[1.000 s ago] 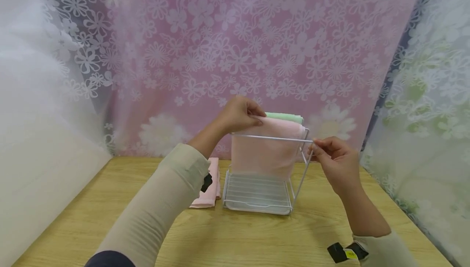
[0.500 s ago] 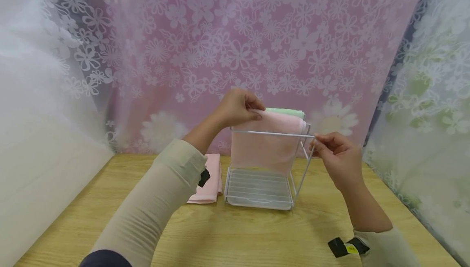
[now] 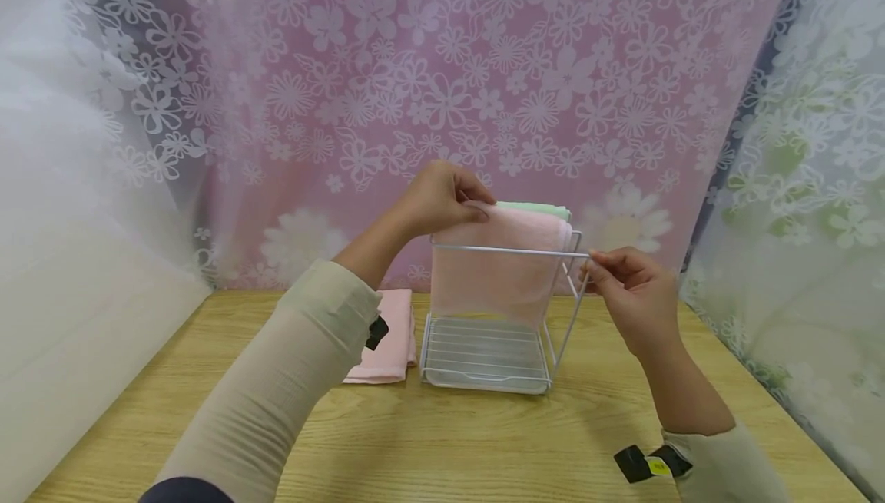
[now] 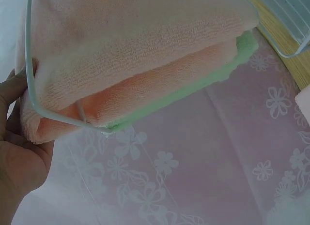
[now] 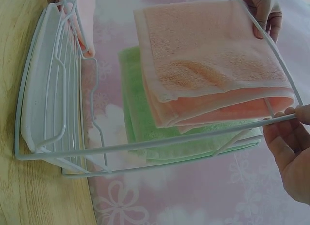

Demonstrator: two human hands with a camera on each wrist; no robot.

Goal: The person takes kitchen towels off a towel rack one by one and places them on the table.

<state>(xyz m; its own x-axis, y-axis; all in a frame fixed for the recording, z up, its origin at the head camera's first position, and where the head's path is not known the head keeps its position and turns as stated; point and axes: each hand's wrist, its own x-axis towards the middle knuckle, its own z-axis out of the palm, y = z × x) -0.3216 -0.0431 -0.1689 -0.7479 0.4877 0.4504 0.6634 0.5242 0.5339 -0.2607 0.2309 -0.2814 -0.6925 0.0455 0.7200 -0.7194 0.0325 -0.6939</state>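
Left hand (image 3: 442, 200) pinches pink towel (image 3: 494, 280) by top fold; green towel (image 3: 546, 210) just behind. Right hand (image 3: 639, 299) pinches white rack (image 3: 512, 250) at corner

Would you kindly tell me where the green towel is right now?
In the head view, the green towel hangs at the back of the white rack, directly behind the draped pink towel and right of the left hand.
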